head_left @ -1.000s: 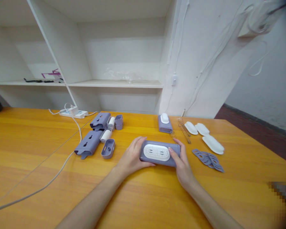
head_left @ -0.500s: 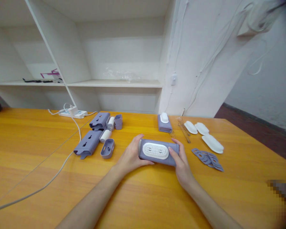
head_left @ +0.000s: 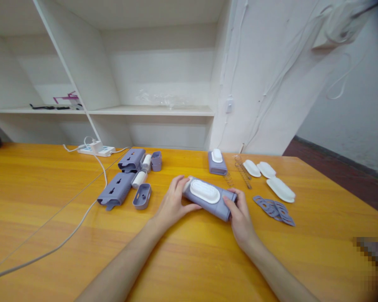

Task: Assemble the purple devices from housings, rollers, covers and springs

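Observation:
Between my hands is a purple plastic housing (head_left: 219,209) with a raised white oval piece (head_left: 204,191) on its upper face. It lies tilted, its right end nearer to me. My left hand (head_left: 174,201) grips its left end, fingers behind and thumb along the near side. My right hand (head_left: 242,218) holds the right end, with the thumb by the upper face. Behind them stands a similar purple housing (head_left: 219,168) with a white piece (head_left: 217,156) on top. To the right lie thin springs (head_left: 243,173), white oval covers (head_left: 281,189) and flat purple cut-out plates (head_left: 274,211).
At left on the wooden table (head_left: 66,251) lie two purple housings (head_left: 117,191), white cylinders (head_left: 140,179) and small purple cups (head_left: 142,196). A power strip (head_left: 104,151) and a long cable (head_left: 72,235) are further left. White shelves (head_left: 151,110) rise behind.
The purple housing has turned in my hands: its right end has come down and toward me, and the white oval piece now faces at a different slant. Both hands keep hold.

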`<move>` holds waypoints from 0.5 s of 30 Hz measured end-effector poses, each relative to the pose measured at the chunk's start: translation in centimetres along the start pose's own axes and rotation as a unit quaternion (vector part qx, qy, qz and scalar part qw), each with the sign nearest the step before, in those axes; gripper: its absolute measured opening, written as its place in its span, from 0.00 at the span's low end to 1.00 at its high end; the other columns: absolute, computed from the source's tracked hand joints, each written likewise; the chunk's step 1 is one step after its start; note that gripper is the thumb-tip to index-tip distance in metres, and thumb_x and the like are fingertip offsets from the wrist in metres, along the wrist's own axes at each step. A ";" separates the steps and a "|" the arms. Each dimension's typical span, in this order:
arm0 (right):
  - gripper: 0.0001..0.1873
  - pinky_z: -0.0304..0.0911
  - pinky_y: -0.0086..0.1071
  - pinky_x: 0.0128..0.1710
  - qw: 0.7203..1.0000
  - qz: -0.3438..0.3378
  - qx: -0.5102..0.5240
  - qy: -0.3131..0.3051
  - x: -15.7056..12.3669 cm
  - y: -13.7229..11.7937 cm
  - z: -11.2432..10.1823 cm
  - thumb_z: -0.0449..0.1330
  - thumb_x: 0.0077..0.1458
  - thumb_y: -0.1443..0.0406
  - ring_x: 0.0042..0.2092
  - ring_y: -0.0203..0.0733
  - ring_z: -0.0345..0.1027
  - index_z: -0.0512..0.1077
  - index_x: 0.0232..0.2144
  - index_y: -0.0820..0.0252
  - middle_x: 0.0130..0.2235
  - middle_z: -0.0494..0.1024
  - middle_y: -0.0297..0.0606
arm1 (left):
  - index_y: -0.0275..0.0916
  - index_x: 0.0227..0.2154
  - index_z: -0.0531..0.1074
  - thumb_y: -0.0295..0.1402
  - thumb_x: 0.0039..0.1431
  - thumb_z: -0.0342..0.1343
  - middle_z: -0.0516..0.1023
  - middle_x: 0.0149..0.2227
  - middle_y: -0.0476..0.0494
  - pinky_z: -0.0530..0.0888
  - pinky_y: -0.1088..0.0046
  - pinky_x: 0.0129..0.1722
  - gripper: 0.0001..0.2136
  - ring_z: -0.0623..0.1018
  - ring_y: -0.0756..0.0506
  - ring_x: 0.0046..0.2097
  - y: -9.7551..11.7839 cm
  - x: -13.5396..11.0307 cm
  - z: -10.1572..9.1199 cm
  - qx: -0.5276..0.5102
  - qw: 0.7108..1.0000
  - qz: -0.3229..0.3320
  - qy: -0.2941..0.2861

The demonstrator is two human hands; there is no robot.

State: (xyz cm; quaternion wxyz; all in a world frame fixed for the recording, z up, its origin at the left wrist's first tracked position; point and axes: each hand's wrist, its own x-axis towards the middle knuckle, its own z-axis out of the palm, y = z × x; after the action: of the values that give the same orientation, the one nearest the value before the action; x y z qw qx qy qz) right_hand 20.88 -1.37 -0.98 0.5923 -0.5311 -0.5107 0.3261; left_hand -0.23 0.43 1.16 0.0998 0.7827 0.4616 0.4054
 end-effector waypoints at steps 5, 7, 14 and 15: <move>0.17 0.57 0.34 0.43 1.000 0.012 -0.008 -0.012 0.1 -0.2 0.0 0.56 0.53 0.52 0.42 0.43 0.62 0.62 0.41 0.54 0.38 0.68 0.33 | 0.41 0.54 0.57 0.45 0.46 0.63 0.59 0.55 0.37 0.64 0.58 0.56 0.34 0.63 0.40 0.58 0.1 -0.1 0.2 0.036 0.999 0.009 -0.001; 0.17 0.57 0.34 0.43 1.000 0.017 -0.009 -0.006 0.1 -0.2 0.1 0.56 0.52 0.52 0.42 0.43 0.62 0.62 0.40 0.54 0.38 0.68 0.33 | 0.41 0.54 0.57 0.45 0.47 0.62 0.59 0.56 0.36 0.64 0.56 0.56 0.33 0.63 0.39 0.57 0.5 -0.2 0.2 0.061 0.998 0.010 0.008; 0.18 0.57 0.35 0.44 0.999 0.027 -0.022 0.030 0.3 -0.2 0.5 0.56 0.52 0.52 0.42 0.43 0.62 0.61 0.40 0.55 0.39 0.67 0.34 | 0.40 0.52 0.60 0.43 0.56 0.52 0.60 0.56 0.34 0.63 0.54 0.53 0.23 0.63 0.37 0.56 4.2 -0.9 0.0 0.116 0.989 0.081 -0.031; 0.18 0.57 0.35 0.44 0.999 0.025 -0.026 0.032 0.3 -0.3 0.5 0.56 0.52 0.52 0.43 0.43 0.62 0.61 0.40 0.55 0.39 0.67 0.34 | 0.40 0.53 0.60 0.47 0.55 0.52 0.61 0.56 0.34 0.63 0.53 0.53 0.25 0.64 0.37 0.56 4.8 -1.0 0.0 0.120 0.988 0.083 -0.043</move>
State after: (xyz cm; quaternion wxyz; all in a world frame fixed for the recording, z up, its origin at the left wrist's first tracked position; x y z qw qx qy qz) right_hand 20.41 -1.00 -0.67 0.5861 -0.5693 -0.4863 0.3097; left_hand 2.62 -3.01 3.12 -0.0093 0.8414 0.4357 0.3197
